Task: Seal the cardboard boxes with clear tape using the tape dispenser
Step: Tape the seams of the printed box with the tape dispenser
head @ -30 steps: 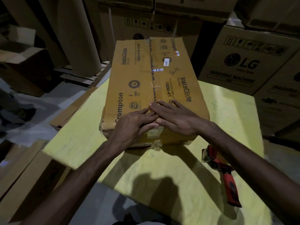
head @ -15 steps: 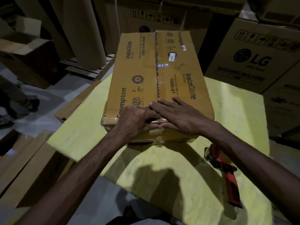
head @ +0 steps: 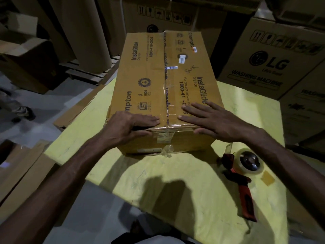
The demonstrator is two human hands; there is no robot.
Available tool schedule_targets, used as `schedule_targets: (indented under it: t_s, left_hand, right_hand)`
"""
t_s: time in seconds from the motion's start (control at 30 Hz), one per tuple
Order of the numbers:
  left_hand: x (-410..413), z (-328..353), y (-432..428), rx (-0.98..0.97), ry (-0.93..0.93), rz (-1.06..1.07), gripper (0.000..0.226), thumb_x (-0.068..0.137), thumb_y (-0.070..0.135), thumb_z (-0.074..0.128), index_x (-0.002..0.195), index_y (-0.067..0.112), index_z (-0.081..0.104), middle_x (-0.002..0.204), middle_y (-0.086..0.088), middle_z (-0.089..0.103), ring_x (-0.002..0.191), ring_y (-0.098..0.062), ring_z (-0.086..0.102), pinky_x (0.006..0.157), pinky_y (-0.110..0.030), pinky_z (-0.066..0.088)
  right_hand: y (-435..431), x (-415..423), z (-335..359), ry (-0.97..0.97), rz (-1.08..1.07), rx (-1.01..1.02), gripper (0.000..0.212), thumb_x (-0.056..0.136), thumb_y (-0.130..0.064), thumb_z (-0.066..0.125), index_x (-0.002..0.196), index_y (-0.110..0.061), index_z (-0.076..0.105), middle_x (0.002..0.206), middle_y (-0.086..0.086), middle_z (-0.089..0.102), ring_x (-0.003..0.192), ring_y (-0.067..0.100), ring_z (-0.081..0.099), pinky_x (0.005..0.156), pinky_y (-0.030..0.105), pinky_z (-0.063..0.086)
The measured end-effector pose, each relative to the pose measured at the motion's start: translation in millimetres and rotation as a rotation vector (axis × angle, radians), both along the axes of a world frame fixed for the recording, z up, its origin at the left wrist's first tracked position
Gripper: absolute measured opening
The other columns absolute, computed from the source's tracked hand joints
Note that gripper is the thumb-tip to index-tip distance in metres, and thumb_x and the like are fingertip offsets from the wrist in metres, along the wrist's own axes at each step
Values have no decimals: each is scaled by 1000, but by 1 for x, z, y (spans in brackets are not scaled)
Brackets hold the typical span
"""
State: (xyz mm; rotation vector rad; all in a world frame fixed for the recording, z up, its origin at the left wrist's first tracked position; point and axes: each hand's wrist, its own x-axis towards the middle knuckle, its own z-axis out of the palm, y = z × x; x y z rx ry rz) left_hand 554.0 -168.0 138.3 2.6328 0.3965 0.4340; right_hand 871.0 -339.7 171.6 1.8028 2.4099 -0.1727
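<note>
Left hand [head: 130,127], right hand [head: 214,122] flat, fingers straight, pressing box [head: 146,67] near edge — tape dispenser [head: 244,173] beside right forearm.

A brown box [head: 149,81] lies flat at centre frame, flaps closed. Clear tape [head: 166,103] runs along its middle seam and over the near edge. The red-handled dispenser [head: 237,175] lies on its side at lower right, with a roll loaded.

A yellow-covered desk [head: 202,217] fills the centre. LG washing-machine cartons [head: 274,67] stand upper right, cardboard rolls [head: 91,32] and a wooden pallet [head: 88,74] upper left, flattened cardboard [head: 26,173] lower left.
</note>
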Motion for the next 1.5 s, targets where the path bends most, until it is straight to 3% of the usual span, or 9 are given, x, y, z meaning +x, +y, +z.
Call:
schedule_targets:
  t_s: [0.27,0.47,0.67,0.83,1.0,1.13,1.2,1.37,1.5]
  left_hand:
    - [-60,0,29,-113,-68,60,54,91,65,61,133,32,65,141,17,60,135,-1,54,120,-31,37]
    - [-86,0,30,-296,-42,132,56,73,26,85,128,26,70,139,15,62,140,-4,50,123,-43,32]
    - [-90,18,40,-518,91,87,58,72,11,86,126,25,72,136,21,64,139,4,46,106,-8,41]
    - [-92,-1,34,-256,-107,136,52,73,24,89,123,23,74,132,9,69,131,-7,60,108,-32,50]
    - [-80,-49,-14,-141,-365,344,71,78,43,85,138,11,64,157,-4,50,147,-18,44,116,-45,45]
    - [-37,-63,-50,-394,-554,629,93,75,75,73,152,30,45,170,4,18,151,-10,31,106,-17,43]
    - [-23,-58,-39,-488,-738,797,92,83,83,56,153,25,39,162,-5,24,144,-16,36,107,-24,45]
    - [-25,-47,66,-683,-846,1021,102,81,61,72,161,21,23,161,-11,24,147,-24,33,122,-45,33]
    - [-43,-53,115,-1227,-928,810,94,90,19,71,164,26,14,148,-15,55,126,-34,62,99,-54,56]
  right_hand:
    - [-32,43,10,62,-104,-27,56,102,-68,9,157,-59,1,169,-21,-16,157,13,-18,128,50,3]
    - [-36,43,5,113,-84,16,59,103,-68,20,159,-55,9,171,-19,-9,158,15,-11,124,56,27]
    - [-39,47,10,145,-9,9,59,103,-66,25,158,-55,9,170,-22,-8,158,10,-11,120,44,32]
    - [-39,47,-24,204,-21,350,57,104,-57,42,158,-44,29,171,-11,18,158,18,14,105,40,47]
    - [-32,4,-69,746,-362,712,71,93,-59,63,149,-18,50,168,4,28,152,28,34,108,53,50]
    - [-18,-56,-71,1263,-772,927,51,103,-54,45,142,-24,57,165,-11,33,136,7,53,101,48,56]
    - [-15,-85,-67,1323,-879,960,42,104,-44,42,141,-30,59,164,-18,34,141,5,47,110,52,48]
    - [-2,-213,-78,1235,-848,843,53,106,-44,37,159,-42,30,171,-18,0,157,9,13,124,49,26]
    - [13,-319,-67,1097,-729,443,66,104,-61,37,159,-51,3,162,-21,-35,152,-6,-7,119,33,32]
